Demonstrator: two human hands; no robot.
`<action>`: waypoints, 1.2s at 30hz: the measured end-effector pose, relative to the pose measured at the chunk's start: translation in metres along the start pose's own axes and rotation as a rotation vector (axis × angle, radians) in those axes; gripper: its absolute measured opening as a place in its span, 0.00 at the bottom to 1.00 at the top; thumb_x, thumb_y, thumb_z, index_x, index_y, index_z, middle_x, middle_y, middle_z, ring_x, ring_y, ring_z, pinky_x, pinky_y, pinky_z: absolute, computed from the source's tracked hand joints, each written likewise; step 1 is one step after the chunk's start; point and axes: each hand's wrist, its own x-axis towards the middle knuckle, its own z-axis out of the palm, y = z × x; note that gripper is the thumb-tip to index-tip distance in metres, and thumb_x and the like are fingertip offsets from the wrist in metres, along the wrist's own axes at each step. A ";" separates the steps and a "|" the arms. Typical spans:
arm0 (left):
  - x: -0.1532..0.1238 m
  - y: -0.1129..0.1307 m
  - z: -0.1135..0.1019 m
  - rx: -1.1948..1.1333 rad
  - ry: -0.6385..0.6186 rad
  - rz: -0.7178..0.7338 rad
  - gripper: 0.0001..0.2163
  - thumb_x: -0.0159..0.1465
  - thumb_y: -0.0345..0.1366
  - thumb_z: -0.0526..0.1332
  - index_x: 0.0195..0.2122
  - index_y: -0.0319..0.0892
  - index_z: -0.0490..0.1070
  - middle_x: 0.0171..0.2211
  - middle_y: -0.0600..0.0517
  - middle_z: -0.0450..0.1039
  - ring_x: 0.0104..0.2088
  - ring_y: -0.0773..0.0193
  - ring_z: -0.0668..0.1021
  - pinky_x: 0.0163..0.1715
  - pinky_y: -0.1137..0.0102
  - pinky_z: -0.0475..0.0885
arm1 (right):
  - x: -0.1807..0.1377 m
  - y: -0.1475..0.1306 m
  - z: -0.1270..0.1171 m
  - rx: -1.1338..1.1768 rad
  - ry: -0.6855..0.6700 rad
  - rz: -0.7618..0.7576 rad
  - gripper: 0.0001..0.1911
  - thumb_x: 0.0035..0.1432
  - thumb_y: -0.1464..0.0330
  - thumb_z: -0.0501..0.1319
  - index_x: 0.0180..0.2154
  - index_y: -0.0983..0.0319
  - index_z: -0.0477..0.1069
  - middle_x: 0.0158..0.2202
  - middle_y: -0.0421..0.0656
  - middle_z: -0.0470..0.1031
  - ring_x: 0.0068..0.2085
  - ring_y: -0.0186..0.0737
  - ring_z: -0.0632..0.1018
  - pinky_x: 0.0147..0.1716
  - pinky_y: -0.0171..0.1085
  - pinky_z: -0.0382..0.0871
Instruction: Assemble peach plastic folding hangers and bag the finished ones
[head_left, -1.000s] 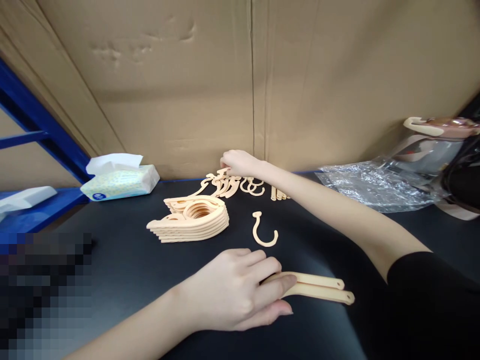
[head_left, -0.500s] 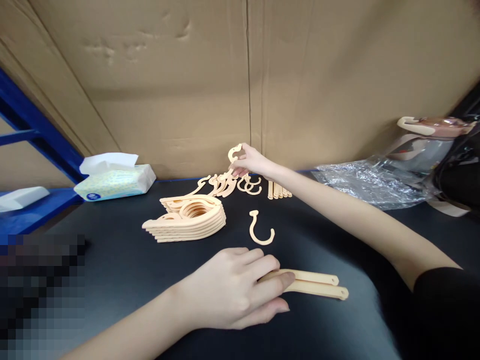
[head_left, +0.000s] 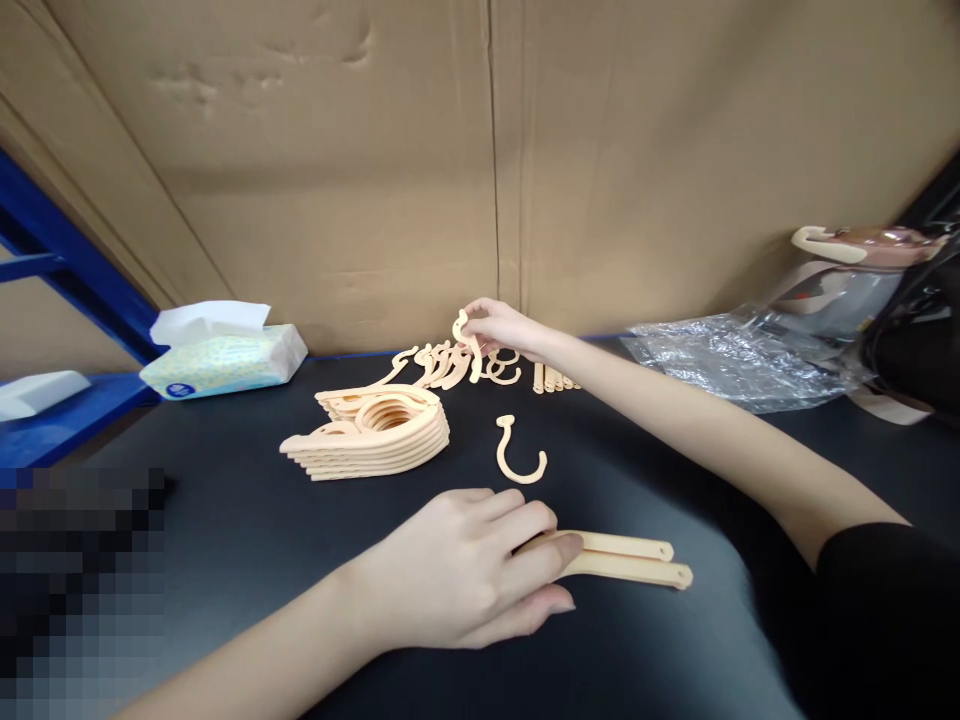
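Note:
My left hand rests low over the black table, its fingers closed on a pair of cream plastic hanger arms. Their holed ends stick out to the right, while the other ends are hidden under the palm. Near the cardboard, my right hand pinches a cream curved hanger piece, tilted above a cluster of similar curved pieces. One loose hanger hook lies between my hands. More hooks are partly hidden below my right hand.
A neat stack of cream hanger parts stands left of the loose hook. Several short strips lie at the back. A tissue pack sits back left; clear plastic wrap and a bottle are at right. Cardboard walls the back.
The hanger piece in my right hand has been lowered and turned, its long end now pointing down. My left hand still holds the hanger arms in about the same place.

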 end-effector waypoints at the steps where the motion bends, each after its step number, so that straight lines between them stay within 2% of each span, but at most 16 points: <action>1: 0.000 0.000 0.000 0.003 0.005 0.003 0.15 0.71 0.40 0.46 0.49 0.38 0.66 0.35 0.50 0.71 0.28 0.66 0.74 0.26 0.71 0.71 | -0.001 0.000 0.000 0.003 0.001 0.003 0.13 0.57 0.79 0.55 0.44 0.62 0.62 0.31 0.41 0.74 0.30 0.33 0.78 0.26 0.28 0.74; 4: 0.000 0.000 0.001 0.008 0.017 0.005 0.14 0.71 0.39 0.47 0.48 0.37 0.67 0.34 0.50 0.71 0.28 0.66 0.74 0.26 0.71 0.71 | -0.002 -0.001 -0.001 -0.003 -0.026 0.009 0.19 0.57 0.81 0.53 0.49 0.63 0.62 0.30 0.40 0.74 0.28 0.32 0.77 0.25 0.29 0.74; 9: 0.000 0.000 0.001 0.000 0.022 0.001 0.14 0.71 0.39 0.47 0.47 0.38 0.67 0.36 0.50 0.72 0.27 0.67 0.72 0.25 0.71 0.70 | 0.000 -0.001 -0.004 -0.050 -0.089 0.003 0.08 0.58 0.80 0.56 0.39 0.65 0.69 0.31 0.43 0.75 0.28 0.31 0.77 0.28 0.29 0.75; 13: 0.001 -0.001 0.002 -0.006 0.022 0.001 0.14 0.71 0.39 0.47 0.46 0.38 0.68 0.36 0.50 0.73 0.27 0.67 0.71 0.25 0.71 0.70 | 0.004 0.006 -0.007 -0.142 -0.095 -0.064 0.09 0.57 0.79 0.58 0.40 0.64 0.71 0.32 0.42 0.76 0.28 0.31 0.77 0.30 0.30 0.76; 18: 0.000 0.000 0.002 -0.014 0.018 -0.001 0.14 0.71 0.39 0.47 0.45 0.38 0.68 0.36 0.50 0.73 0.27 0.66 0.71 0.25 0.71 0.70 | 0.013 0.016 -0.012 -0.361 -0.086 -0.201 0.15 0.54 0.80 0.59 0.43 0.65 0.73 0.33 0.42 0.75 0.30 0.31 0.74 0.28 0.30 0.70; 22: 0.000 0.000 0.003 -0.022 0.015 -0.006 0.14 0.71 0.39 0.47 0.45 0.38 0.69 0.36 0.50 0.73 0.27 0.67 0.71 0.26 0.71 0.69 | 0.015 0.021 -0.017 -0.582 -0.051 -0.334 0.11 0.55 0.76 0.60 0.41 0.65 0.74 0.30 0.40 0.74 0.32 0.33 0.73 0.33 0.33 0.66; 25: 0.000 0.000 0.003 -0.019 0.018 -0.006 0.14 0.71 0.39 0.47 0.44 0.38 0.69 0.36 0.50 0.73 0.27 0.67 0.71 0.25 0.71 0.69 | 0.014 0.024 -0.019 -0.741 -0.025 -0.401 0.09 0.57 0.75 0.58 0.39 0.63 0.75 0.32 0.41 0.75 0.34 0.35 0.73 0.36 0.35 0.63; 31: 0.000 0.000 0.003 -0.011 0.016 -0.004 0.14 0.70 0.39 0.48 0.43 0.38 0.69 0.36 0.50 0.72 0.27 0.67 0.72 0.26 0.72 0.69 | 0.009 0.023 -0.015 -0.998 0.024 -0.454 0.07 0.57 0.75 0.58 0.36 0.63 0.74 0.39 0.46 0.74 0.41 0.41 0.71 0.40 0.37 0.59; 36: 0.000 0.000 0.003 -0.004 0.015 -0.013 0.14 0.70 0.39 0.48 0.43 0.38 0.70 0.36 0.50 0.72 0.28 0.67 0.71 0.26 0.71 0.70 | 0.006 0.018 -0.011 -1.121 0.016 -0.460 0.06 0.58 0.73 0.57 0.36 0.63 0.72 0.36 0.45 0.74 0.37 0.41 0.70 0.36 0.36 0.58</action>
